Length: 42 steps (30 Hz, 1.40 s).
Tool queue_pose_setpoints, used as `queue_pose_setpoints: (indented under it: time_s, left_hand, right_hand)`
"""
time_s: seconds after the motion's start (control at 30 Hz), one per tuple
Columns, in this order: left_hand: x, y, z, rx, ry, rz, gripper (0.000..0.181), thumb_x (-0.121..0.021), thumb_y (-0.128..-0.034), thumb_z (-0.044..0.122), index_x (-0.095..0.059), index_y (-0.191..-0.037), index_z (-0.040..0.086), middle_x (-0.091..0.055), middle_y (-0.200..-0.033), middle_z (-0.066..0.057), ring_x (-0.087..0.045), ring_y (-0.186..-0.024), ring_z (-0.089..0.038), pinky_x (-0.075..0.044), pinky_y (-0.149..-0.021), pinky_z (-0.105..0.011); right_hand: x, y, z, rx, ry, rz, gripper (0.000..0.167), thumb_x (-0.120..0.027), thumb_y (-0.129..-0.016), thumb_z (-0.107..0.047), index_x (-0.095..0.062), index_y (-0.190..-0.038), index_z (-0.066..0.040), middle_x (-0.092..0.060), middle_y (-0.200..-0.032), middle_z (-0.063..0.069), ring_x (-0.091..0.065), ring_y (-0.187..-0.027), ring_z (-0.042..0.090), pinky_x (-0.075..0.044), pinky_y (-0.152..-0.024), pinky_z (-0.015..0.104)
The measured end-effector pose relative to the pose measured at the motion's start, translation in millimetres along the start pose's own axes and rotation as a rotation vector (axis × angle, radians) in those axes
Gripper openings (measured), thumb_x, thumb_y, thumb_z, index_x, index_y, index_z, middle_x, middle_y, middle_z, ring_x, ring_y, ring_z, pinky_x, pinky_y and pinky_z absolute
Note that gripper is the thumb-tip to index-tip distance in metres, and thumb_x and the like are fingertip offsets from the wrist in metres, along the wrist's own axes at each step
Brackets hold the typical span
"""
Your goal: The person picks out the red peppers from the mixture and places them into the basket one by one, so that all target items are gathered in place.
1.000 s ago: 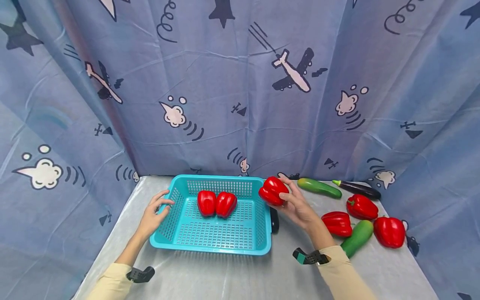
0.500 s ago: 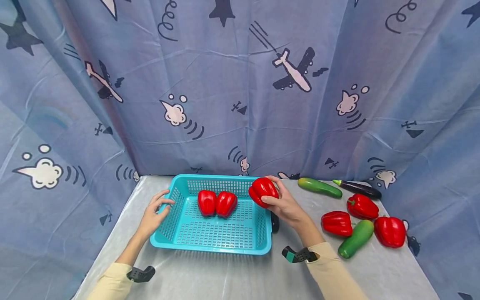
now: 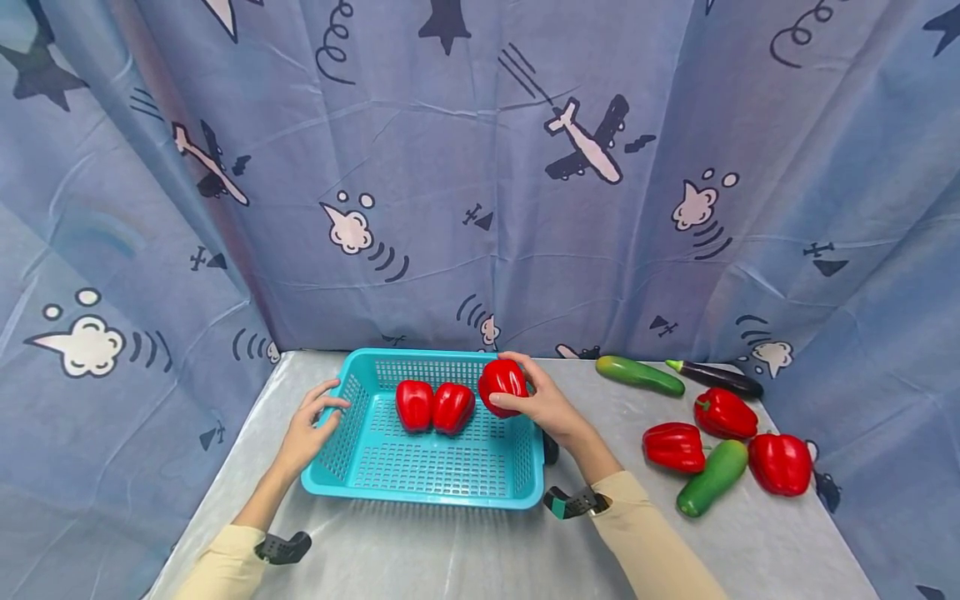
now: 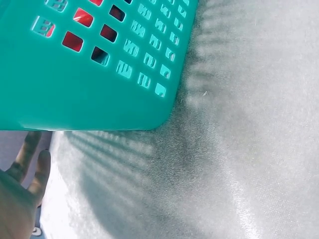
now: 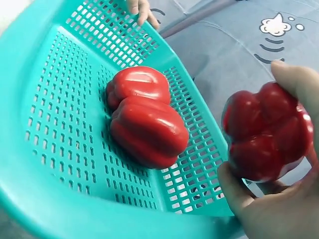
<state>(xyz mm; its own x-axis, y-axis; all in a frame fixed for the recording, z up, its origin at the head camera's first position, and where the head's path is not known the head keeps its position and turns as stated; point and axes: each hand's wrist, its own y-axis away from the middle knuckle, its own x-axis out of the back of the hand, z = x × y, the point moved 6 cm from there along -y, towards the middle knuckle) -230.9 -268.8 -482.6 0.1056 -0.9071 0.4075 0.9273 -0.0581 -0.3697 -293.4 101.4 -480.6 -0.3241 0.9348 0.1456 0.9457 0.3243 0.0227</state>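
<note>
Looks partway: got two peppers in basket, gripping third pepper in right hand above its right end, with left hand loose, fingers apart, at its left edge, and three others outside.

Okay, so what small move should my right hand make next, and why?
Probably lower the held pepper into the blue basket: your right hand grips it above the basket's right part in the head view, and two red peppers already lie inside.
</note>
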Motion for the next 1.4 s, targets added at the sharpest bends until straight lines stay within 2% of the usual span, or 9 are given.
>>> queue_pose_setpoints:
  time_s: [0.1,0.33,0.57,0.7,0.87,1.1,1.4]
  left_hand:
    - [0.1,0.2,0.5,0.002,-0.002,0.000,0.016,-0.058,-0.0943,-0.015,-0.067,-0.107,-0.013,-0.039,-0.145,-0.038,-0.032,-0.134,-0.059,-0.029,-0.097,-0.070]
    - [0.4,-0.1,1.6,0.006,-0.002,0.003,0.016,-0.058,-0.0943,-0.015,-0.067,-0.107,-0.013,-0.039,-0.145,-0.038,-0.033,-0.135,-0.059,-0.029,-0.098,-0.071]
    - [-0.3,-0.6,0.1,0.013,0.000,-0.001,0.015,-0.058,-0.0948,-0.015,-0.067,-0.107,-0.013,-0.039,-0.146,-0.037,-0.032,-0.135,-0.058,-0.028,-0.098,-0.071]
    - [-0.6,-1.0,-0.3,0.006,0.000,-0.002,0.015,-0.058,-0.0948,-0.015,-0.067,-0.107,-0.013,-0.039,-0.146,-0.038,-0.032,-0.135,-0.058,-0.028,-0.097,-0.071]
    - [-0.1,-0.8,-1.2,0.009,-0.002,0.000,0.015,-0.058,-0.0943,-0.015,-0.067,-0.107,-0.012,-0.039,-0.146,-0.037,-0.032,-0.135,-0.058,-0.029,-0.097,-0.069]
    - [0.3,-0.5,-0.2,-0.003,-0.001,0.003,0.015,-0.058,-0.0944,-0.016,-0.067,-0.107,-0.013,-0.040,-0.145,-0.038,-0.032,-0.135,-0.058,-0.031,-0.095,-0.069]
    - [0.8,-0.2,-0.6,-0.018,0.003,0.007,0.015,-0.058,-0.0941,-0.016,-0.067,-0.106,-0.013,-0.040,-0.144,-0.039,-0.033,-0.134,-0.059,-0.032,-0.093,-0.070]
  right_hand:
    - [-2.6,-2.3,-1.2,0.017,0.031,-0.006,0.073,-0.085,-0.084,-0.015,-0.047,-0.146,-0.019,-0.049,-0.138,0.017,-0.047,-0.126,0.041,-0.055,-0.085,0.047]
    - [-6.5,-6.8,0.5,0.010,0.003,-0.030,0.072,-0.082,-0.087,-0.015,-0.047,-0.149,-0.021,-0.046,-0.139,0.018,-0.045,-0.126,0.044,-0.056,-0.083,0.050]
    - [-9.5,-7.8,0.9,0.038,0.020,-0.094,0.078,-0.083,-0.084,-0.007,-0.046,-0.151,-0.024,-0.044,-0.145,0.011,-0.047,-0.125,0.041,-0.055,-0.085,0.045]
    - [-10.2,-8.7,1.3,0.051,0.020,-0.121,0.081,-0.084,-0.083,-0.005,-0.044,-0.151,-0.023,-0.042,-0.146,0.014,-0.051,-0.122,0.044,-0.055,-0.087,0.046]
    - [-9.5,-11.9,2.0,0.076,0.091,-0.096,0.080,-0.088,-0.081,-0.012,-0.047,-0.149,-0.020,-0.048,-0.142,0.013,-0.058,-0.113,0.041,-0.056,-0.084,0.045]
    - [-10.9,-15.6,-0.9,0.148,0.213,-0.073,0.075,-0.091,-0.076,-0.016,-0.054,-0.141,-0.013,-0.054,-0.135,0.009,-0.056,-0.113,0.036,-0.056,-0.081,0.042]
    - [-9.7,-18.1,2.2,0.160,0.251,-0.044,0.073,-0.092,-0.076,-0.015,-0.056,-0.140,-0.011,-0.056,-0.132,0.009,-0.056,-0.112,0.034,-0.056,-0.082,0.043]
